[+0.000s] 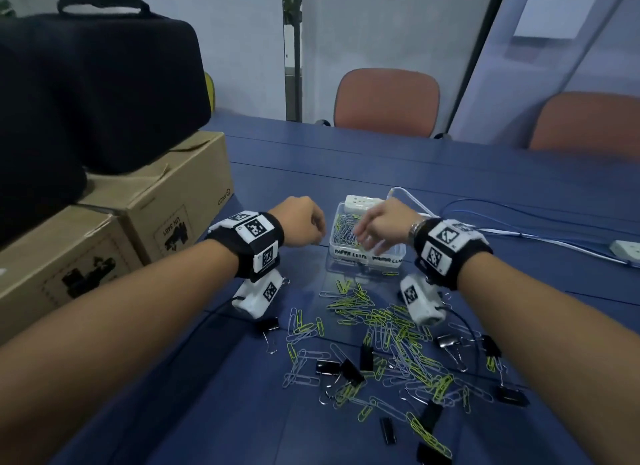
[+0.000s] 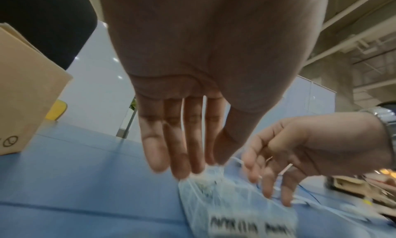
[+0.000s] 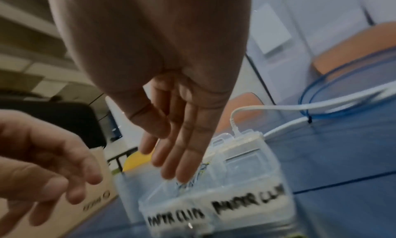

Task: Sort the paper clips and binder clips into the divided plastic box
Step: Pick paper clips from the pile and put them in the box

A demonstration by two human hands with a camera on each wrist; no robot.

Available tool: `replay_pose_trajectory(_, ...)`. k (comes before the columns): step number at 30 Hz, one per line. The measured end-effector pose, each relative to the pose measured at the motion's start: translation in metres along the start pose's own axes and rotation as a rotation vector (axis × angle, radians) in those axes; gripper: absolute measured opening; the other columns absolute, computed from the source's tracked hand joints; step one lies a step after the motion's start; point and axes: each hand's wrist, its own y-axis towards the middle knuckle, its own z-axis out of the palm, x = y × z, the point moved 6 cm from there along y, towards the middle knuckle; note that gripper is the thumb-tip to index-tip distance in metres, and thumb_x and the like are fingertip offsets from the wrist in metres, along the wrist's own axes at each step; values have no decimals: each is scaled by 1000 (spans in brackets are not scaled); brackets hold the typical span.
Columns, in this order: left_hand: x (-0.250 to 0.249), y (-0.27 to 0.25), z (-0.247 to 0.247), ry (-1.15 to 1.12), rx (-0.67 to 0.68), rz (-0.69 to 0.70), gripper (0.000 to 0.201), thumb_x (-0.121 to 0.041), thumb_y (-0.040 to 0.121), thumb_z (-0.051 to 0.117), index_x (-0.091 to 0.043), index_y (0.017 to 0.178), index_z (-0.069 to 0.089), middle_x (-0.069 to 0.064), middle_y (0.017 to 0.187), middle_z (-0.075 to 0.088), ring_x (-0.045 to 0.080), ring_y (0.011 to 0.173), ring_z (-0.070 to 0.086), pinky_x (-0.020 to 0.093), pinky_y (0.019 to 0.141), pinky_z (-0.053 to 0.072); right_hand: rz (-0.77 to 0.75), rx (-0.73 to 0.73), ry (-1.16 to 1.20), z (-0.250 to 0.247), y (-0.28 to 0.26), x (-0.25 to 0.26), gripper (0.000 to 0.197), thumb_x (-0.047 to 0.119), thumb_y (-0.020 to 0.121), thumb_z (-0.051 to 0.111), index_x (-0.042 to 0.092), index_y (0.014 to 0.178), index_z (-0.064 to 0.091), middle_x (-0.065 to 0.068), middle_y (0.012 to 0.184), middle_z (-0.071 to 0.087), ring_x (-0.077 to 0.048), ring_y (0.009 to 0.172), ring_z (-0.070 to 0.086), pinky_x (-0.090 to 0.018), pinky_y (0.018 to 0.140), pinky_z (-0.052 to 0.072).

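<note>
Both hands hover over the divided plastic box (image 1: 367,256): right hand (image 1: 377,227) fingers straight above its paper-clip side, apparently empty; left hand (image 1: 299,226) relaxed, empty. Next: pinch more paper clips (image 1: 377,329) from the table pile.

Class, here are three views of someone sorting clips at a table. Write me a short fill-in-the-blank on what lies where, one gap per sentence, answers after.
1. The clips already in the divided plastic box are all ____ clips.
2. The black binder clips all lie on the blue ____.
3. The right hand hangs over the box with its fingers ____, holding nothing.
4. The black bag rests on cardboard ____.

Missing words: paper; table; open; boxes
</note>
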Motion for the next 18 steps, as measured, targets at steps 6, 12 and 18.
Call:
replay_pose_trajectory(6,4,-43,58,239,377,-52,34,1,73,65,-20,99,71,6,89,76,24,69,70,35,65,61,-119,28,-616,28,-36,-19,28,2,86,54,12,97,78,-3,98,75,-19,92,69,-35,84,58)
replay_pose_trajectory(12,6,-61,77,294,434,-52,50,-1,60,81,-20,102,60,-2,84,67,23,80,64,34,68,57,-100,75,-955,55,-48,-39,25,15,90,53,5,109,65,-11,108,61,-27,92,63,-35,77,57)
replay_pose_trajectory(18,1,-78,84,207,561,-43,79,-9,51,91,-23,114,45,6,110,62,24,87,61,42,73,58,-103,83,-887,61,-54,-39,24,11,88,51,2,105,67,-16,113,59,-30,98,62,-39,86,57)
